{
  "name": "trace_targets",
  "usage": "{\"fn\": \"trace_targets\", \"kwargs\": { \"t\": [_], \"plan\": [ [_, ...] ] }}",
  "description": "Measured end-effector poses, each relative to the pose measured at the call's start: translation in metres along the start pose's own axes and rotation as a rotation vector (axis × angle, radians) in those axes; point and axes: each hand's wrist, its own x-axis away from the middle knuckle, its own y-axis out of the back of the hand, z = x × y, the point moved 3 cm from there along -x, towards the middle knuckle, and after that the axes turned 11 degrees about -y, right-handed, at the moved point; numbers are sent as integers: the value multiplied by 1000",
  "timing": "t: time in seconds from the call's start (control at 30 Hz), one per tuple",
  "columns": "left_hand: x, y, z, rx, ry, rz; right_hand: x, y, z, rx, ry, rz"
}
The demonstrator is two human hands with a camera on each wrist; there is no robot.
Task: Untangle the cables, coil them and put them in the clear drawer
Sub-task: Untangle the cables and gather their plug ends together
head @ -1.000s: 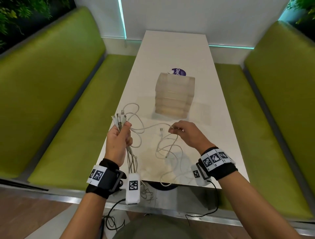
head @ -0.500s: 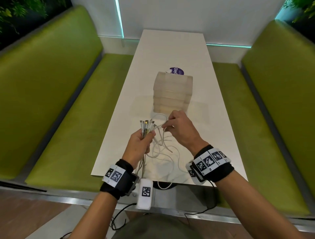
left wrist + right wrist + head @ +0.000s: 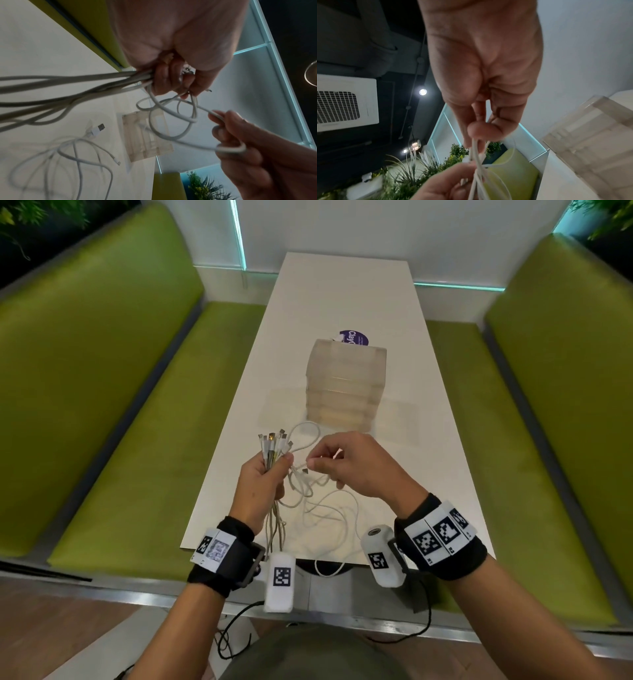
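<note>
Fingers of the left hand (image 3: pixel 261 484) are clenched round a bundle of white cables (image 3: pixel 274 453), plug ends fanned upward. Right hand (image 3: pixel 356 467) pinches 1 cable loop (image 3: pixel 173 117) between thumb and forefinger, just beside the bundle. Slack trails onto the table (image 3: pixel 346 289). Clear drawer unit (image 3: pixel 346 385) stands beyond both hands, closed.

Both hands raised over near end of white table (image 3: pixel 346 289). Left hand (image 3: pixel 262 481) grips bundle of cables (image 3: pixel 274 450); right hand (image 3: pixel 356 467) pinches one loop just beside it, so the gap between grips is webbed with loops. Below the grips: slack cable strands (image 3: pixel 329 508) spread on tabletop, one loop over near edge. Just beyond the grips: clear drawer unit (image 3: pixel 346 385), upright, blocks a straight forward reach. Bare tabletop on both sides of the unit and past it. Green benches (image 3: pixel 113 419) flank the table.
</note>
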Motion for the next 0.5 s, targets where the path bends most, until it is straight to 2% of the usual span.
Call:
{"fn": "trace_targets", "kwargs": {
  "t": [0.13, 0.3, 0.5],
  "plan": [
    [0, 12, 5, -12, 41, -5, 10, -5, -4, 41, -127, 194],
    [2, 17, 6, -59, 73, -43, 17, -23, -22, 125, -211, 458],
    [4, 11, 0, -67, 53, -32, 19, -50, -42, 195, -252, 625]
  ]
}}
